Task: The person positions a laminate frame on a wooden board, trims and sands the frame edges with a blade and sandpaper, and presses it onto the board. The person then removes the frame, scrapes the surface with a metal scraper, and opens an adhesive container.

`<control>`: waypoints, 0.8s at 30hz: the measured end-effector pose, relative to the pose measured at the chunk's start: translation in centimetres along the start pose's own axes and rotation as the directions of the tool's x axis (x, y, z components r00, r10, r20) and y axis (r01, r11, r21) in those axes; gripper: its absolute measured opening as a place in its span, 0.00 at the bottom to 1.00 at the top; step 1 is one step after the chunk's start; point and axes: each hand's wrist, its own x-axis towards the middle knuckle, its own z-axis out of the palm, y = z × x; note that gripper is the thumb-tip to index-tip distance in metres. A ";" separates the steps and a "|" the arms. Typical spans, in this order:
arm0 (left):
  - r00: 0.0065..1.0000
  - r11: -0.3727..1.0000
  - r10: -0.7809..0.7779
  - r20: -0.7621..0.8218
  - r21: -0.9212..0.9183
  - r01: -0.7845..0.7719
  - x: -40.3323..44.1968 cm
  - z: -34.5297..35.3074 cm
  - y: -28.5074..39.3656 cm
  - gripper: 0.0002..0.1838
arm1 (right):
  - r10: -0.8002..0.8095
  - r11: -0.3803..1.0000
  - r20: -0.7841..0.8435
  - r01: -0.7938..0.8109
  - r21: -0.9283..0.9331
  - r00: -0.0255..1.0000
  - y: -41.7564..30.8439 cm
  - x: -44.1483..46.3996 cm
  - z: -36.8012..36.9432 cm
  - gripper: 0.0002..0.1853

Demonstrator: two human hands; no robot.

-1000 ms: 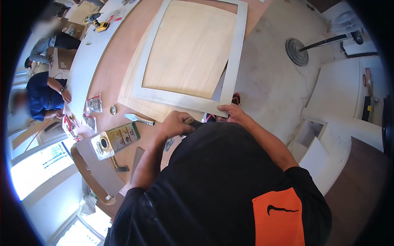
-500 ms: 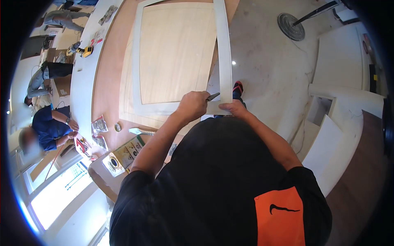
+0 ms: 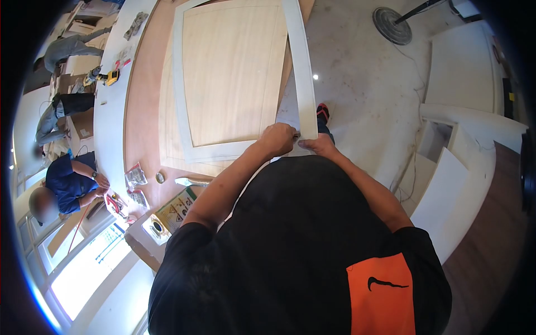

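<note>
A white rectangular frame (image 3: 304,84) lies over a light wood panel (image 3: 231,72), with its near right corner sticking out past the panel. My right hand (image 3: 319,145) grips that corner, thumb on top. Close beside it, my left hand (image 3: 278,139) is closed at the inner edge of the corner. It holds a narrow grey tool, now almost wholly hidden by the fingers; its exact kind I cannot make out.
On the workbench (image 3: 142,100) lie a yellow drill (image 3: 111,77), a roll of tape (image 3: 160,177), plastic packets (image 3: 135,176) and a box (image 3: 176,209). A co-worker in dark blue (image 3: 61,178) works at the left. A round metal base (image 3: 392,25) stands on the floor.
My left hand has moved right, toward the frame's corner, and the tool's tip has dropped out of sight. The frame appears slightly turned, with my right hand still on its corner.
</note>
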 end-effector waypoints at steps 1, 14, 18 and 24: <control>1.000 1.000 0.008 0.009 0.001 -0.008 -0.1 -0.1 0.0 0.11 | -0.012 0.998 0.013 0.013 -0.055 1.000 -0.6 -0.3 0.0 0.20; 0.999 1.000 0.024 0.038 -0.014 -0.023 -0.7 -0.7 0.6 0.13 | -0.095 0.995 -0.050 0.095 0.009 0.994 -1.3 -1.2 0.5 0.22; 0.999 0.999 0.038 -0.003 -0.037 -0.038 -1.7 -1.5 1.1 0.14 | -0.113 0.990 -0.026 0.110 -0.086 0.993 -2.0 -2.1 -0.1 0.21; 0.997 1.000 0.004 0.082 0.014 -0.005 -0.7 -0.3 0.7 0.14 | -0.030 0.989 -0.037 0.035 0.143 0.999 -2.2 -2.2 0.5 0.21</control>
